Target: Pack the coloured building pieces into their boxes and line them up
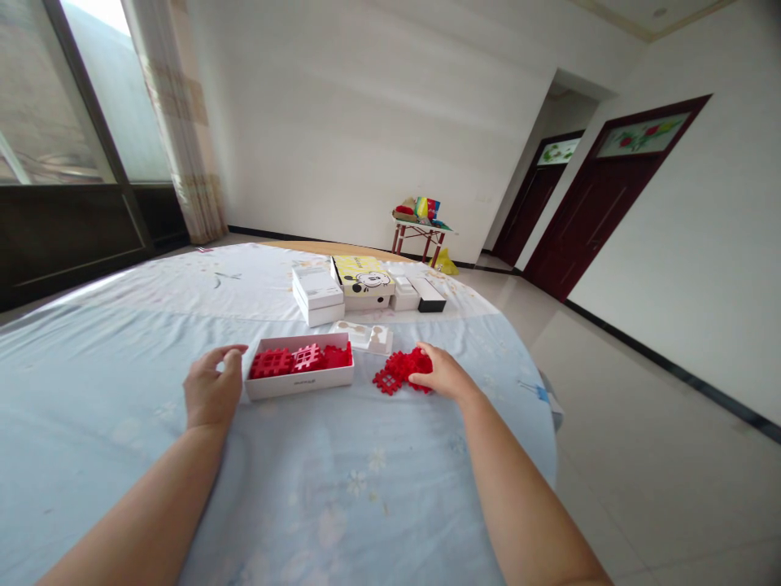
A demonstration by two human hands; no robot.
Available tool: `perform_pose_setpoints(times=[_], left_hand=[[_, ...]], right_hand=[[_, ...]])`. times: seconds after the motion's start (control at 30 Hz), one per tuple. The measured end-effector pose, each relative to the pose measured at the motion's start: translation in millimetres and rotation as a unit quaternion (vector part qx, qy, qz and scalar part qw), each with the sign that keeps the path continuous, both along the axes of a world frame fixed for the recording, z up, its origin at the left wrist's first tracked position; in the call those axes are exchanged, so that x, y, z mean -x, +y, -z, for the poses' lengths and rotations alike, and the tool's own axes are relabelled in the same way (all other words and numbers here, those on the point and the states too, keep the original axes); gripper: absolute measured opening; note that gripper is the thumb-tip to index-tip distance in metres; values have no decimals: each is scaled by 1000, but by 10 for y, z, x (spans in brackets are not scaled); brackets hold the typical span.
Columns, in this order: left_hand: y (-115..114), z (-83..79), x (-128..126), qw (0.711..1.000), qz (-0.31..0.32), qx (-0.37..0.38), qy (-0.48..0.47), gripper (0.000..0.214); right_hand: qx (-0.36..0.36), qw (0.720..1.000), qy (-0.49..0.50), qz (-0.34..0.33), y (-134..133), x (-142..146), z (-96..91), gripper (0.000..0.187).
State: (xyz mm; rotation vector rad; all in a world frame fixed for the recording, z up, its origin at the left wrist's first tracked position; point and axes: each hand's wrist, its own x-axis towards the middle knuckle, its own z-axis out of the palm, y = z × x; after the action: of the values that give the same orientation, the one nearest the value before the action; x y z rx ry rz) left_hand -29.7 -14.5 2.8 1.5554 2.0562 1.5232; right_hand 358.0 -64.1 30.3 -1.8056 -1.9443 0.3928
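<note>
My right hand (448,373) closes its thumb and fingers around red plastic interlocking building pieces (399,368) in a small pile on the cloth. Some pieces of the pile stick out to the left of the fingers, and the fingertips are partly hidden. To the left stands a white open box (314,379) with more red and pinkish-red window-shaped pieces (272,363) inside. My left hand (213,387) is beside the box's left end, fingers curved and thumb apart, holding nothing visible. Its fingertips come close to the box's corner; whether they touch it I cannot tell.
Behind the open box lies a white moulded insert (364,337). Further back stand white boxes (317,295), a yellow cartoon-printed box (364,278) and a small black-and-white box (430,296). A pale blue floral cloth (354,488) covers the round table. A small side table (421,229) stands by the wall.
</note>
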Motion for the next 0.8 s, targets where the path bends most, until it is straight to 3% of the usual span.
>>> perform_pose_setpoints(times=[0.2,0.43,0.63,0.8], left_hand=[[-2,-13,-1,1000,-1,12,1,33],[2,-3,-3,1000,-2,-2,5,33],[13,18,0,1000,3,-12,-6,32],[13,26,14,1000,5,-16,-7,31]], right_hand=[[8,999,-39,10,-14,-22,-5,73],[13,999,11,29,-87,-178,-123,79],[95,995,-16,-3,-117,-126,-92,78],[71,997,-24,-24,-115,-105,-68,69]])
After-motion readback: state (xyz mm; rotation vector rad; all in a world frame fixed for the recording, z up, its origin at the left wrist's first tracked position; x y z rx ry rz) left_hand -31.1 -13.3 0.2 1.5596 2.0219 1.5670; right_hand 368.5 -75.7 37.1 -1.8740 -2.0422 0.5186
